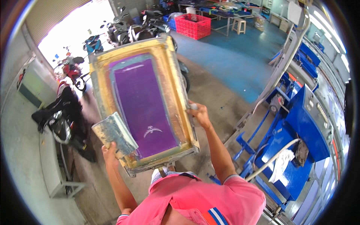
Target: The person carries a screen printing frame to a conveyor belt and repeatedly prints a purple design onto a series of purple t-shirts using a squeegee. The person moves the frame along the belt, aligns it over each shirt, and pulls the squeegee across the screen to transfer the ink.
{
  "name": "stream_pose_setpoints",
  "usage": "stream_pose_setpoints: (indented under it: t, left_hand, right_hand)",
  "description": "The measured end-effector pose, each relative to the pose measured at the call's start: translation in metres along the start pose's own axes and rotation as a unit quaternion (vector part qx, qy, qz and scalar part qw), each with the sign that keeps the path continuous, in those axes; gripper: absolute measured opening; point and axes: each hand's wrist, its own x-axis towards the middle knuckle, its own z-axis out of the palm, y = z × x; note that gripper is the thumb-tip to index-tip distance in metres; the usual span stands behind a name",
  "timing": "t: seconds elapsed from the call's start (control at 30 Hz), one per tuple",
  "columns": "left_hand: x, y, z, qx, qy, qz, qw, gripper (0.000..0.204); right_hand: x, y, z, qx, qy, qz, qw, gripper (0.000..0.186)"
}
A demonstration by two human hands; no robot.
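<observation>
In front of my body is a tilted screen-printing frame (165, 77), its yellowed, stained border around a purple mesh panel (140, 97). A small pale design shows low on the mesh. My right hand (200, 115) grips the frame's right edge, and a small whitish piece that I cannot make out shows by its thumb. My left hand (110, 153) is closed on a wide, paint-smeared squeegee (116, 132). The squeegee overlaps the frame's lower left corner; whether it touches the mesh I cannot tell. The fingers behind both held things are partly hidden.
Parked motorbikes (62, 125) stand at the left, with others behind the frame. A red crate (193, 26), a stool (239, 26) and a cluttered table (228, 13) are farther back. Blue machinery (303, 123) with a metal rail runs along the right.
</observation>
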Motion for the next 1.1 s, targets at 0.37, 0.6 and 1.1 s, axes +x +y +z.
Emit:
stream_pose_setpoints:
  t: [0.37, 0.6, 1.1]
  left_hand:
    - [0.189, -0.125, 0.375, 0.054, -0.396, -0.192, 0.897, 0.035]
    - [0.245, -0.163, 0.606, 0.01, -0.528, -0.2, 0.825, 0.044]
    - [0.318, -0.318, 1.027, 0.019, -0.691, -0.239, 0.682, 0.034]
  right_hand:
    - [0.04, 0.027, -0.21, -0.173, 0.362, 0.057, 0.914, 0.053]
    - [0.142, 0.023, -0.31, -0.136, 0.442, 0.049, 0.885, 0.053]
    - [0.307, 0.021, -0.535, -0.182, 0.589, -0.018, 0.787, 0.054]
